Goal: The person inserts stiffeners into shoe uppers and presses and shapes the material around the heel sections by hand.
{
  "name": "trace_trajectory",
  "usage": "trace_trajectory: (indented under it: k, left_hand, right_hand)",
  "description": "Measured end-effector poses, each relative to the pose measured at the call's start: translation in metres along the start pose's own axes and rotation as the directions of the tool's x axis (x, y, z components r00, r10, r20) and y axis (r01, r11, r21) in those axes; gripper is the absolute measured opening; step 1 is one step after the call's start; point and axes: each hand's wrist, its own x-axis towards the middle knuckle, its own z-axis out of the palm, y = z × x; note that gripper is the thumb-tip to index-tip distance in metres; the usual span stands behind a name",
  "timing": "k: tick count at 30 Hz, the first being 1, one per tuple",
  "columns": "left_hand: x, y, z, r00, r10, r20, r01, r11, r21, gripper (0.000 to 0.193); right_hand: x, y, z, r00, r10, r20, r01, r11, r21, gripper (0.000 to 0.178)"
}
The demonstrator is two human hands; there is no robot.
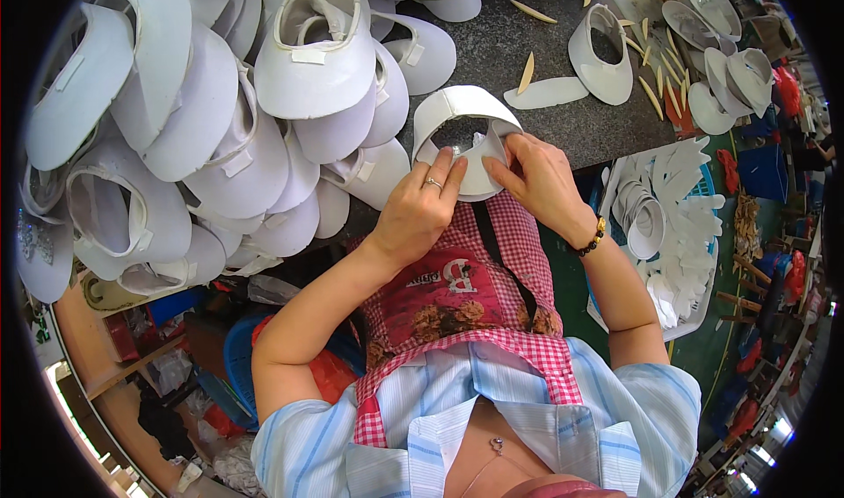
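A white shoe upper [450, 104], ring-shaped with a rounded toe part, is held between my hands at the table's near edge. Small sparkling clear pieces show at its inner side. My left hand [420, 201] grips its near left side, fingertips reaching into the opening beside the sparkling pieces. My right hand [538, 174] holds the right wall, thumb on the near face and fingers behind, partly hidden. To the left lies a large heap of similar white uppers [318, 67].
On the dark tabletop [492, 50], right of the heap, are a flat white piece [547, 94], a single upper [601, 72] and several thin cream strips [652, 98]. A basket [703, 309] of white cut pieces stands at my right. Shelves [132, 366] are at lower left.
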Motion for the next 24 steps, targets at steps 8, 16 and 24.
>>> trace_trajectory:
  k: [8,16,24]
  left_hand:
    - [-0.005,-0.009,0.006,0.99,-0.104,-0.094,0.077,0.963,-0.259,0.048]
    - [0.001,-0.004,-0.007,0.995,0.061,0.079,-0.064,0.997,0.039,0.045]
    - [0.015,0.013,0.002,0.994,0.029,0.107,-0.024,0.999,-0.048,0.032]
  right_hand:
    - [0.009,-0.009,-0.016,0.972,0.1,0.213,-0.114,0.992,0.055,0.035]
    - [0.006,-0.007,-0.016,0.976,0.038,0.216,-0.005,0.989,-0.149,0.03]
    - [-0.028,-0.027,-0.002,0.942,-0.311,-0.126,0.317,0.948,0.025,0.037]
